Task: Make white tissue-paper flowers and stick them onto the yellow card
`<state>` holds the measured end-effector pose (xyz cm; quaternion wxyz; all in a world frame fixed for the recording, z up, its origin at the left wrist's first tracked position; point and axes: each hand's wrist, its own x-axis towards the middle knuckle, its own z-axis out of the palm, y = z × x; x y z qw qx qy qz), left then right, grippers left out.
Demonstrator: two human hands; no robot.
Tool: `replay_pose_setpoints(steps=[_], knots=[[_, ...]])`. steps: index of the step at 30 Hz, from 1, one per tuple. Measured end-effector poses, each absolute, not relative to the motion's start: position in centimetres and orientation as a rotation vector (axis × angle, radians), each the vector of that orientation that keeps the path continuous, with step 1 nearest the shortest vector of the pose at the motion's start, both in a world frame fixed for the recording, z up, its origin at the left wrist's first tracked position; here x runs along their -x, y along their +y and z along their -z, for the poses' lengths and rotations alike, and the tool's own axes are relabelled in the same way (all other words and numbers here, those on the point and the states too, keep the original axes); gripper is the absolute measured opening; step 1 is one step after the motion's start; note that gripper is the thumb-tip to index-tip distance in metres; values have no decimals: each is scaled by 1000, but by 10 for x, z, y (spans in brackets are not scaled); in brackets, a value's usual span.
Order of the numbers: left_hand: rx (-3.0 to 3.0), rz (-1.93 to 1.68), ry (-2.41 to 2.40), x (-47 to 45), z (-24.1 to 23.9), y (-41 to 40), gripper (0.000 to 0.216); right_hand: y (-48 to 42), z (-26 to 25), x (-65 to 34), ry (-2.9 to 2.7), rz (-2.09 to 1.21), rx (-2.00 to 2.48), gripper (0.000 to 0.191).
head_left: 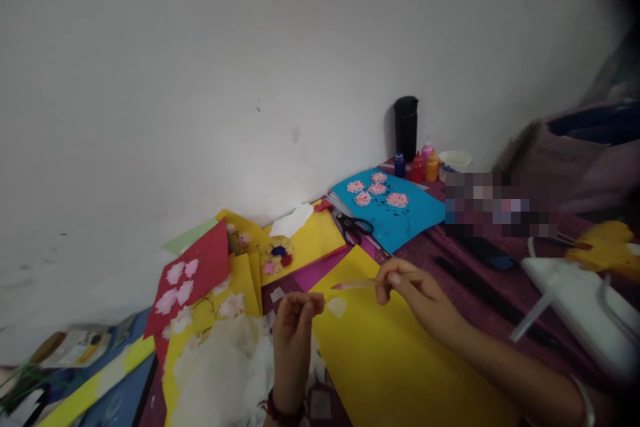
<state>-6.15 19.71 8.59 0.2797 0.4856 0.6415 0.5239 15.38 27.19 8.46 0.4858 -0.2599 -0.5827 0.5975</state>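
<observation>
My right hand [413, 290] grips a slim paintbrush [353, 285] with a pinkish tip pointing left, above a large yellow sheet [395, 340]. Just left of the sheet's edge, my left hand [295, 327] has its thumb and fingertips pinched together; whatever they hold is too small to make out. A small whitish paper square [337, 307] shows against the yellow sheet, close to the left fingertips and below the brush tip. Thin white tissue paper [225, 373] lies crumpled beside my left wrist, with several small cut squares [321, 404] around it.
Behind are a blue sheet with pink flowers [383, 213], black scissors [354, 225] and a red flower card [195, 280]. Paint bottles [417, 168], a black flask [406, 128] and a white bowl [455, 161] stand near the wall. A white device [575, 307] lies right.
</observation>
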Motion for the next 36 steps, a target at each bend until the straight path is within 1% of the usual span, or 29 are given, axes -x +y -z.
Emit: replay_pose_setpoints(steps=[2,4,6,9,12,15,18,20,22,25,28,30,31,36], knots=[[-1571,-1275,1957,69,-85,192,11,276,-80,-155,-1391,-1442,673,27],[-2004,-1004,2113,73,-83,188,10,279,-74,-156,-1373,-1444,697,27],[-2369,-636,2082,75,-80,187,12,282,-69,-156,-1361,-1473,696,26],[-2613,-216,1949,77,-71,194,19,283,-62,-154,-1342,-1525,679,25],[-2832,-70,1804,84,-60,209,33,283,-59,-152,-1342,-1544,681,25],[-2985,-18,1592,95,-50,225,34,283,-57,-151,-1354,-1547,703,27],[-3032,-47,1408,103,-46,238,29,285,-56,-151,-1362,-1552,727,28],[-3003,-191,1343,105,-45,243,25,286,-55,-151,-1358,-1553,742,28],[-2866,-412,1362,104,-46,245,22,287,-54,-151,-1353,-1552,754,28],[-2418,-751,1538,99,-52,242,21,288,-55,-152,-1349,-1563,754,28],[-1564,-1004,1762,92,-61,236,9,286,-59,-152,-1356,-1559,739,29],[-1089,-1040,1772,88,-66,232,1,282,-62,-153,-1370,-1552,734,29],[-958,-1033,1747,87,-67,231,3,279,-63,-153,-1379,-1551,733,29],[-794,-996,1591,74,-73,225,12,265,-64,-153,-1466,-1610,660,27]])
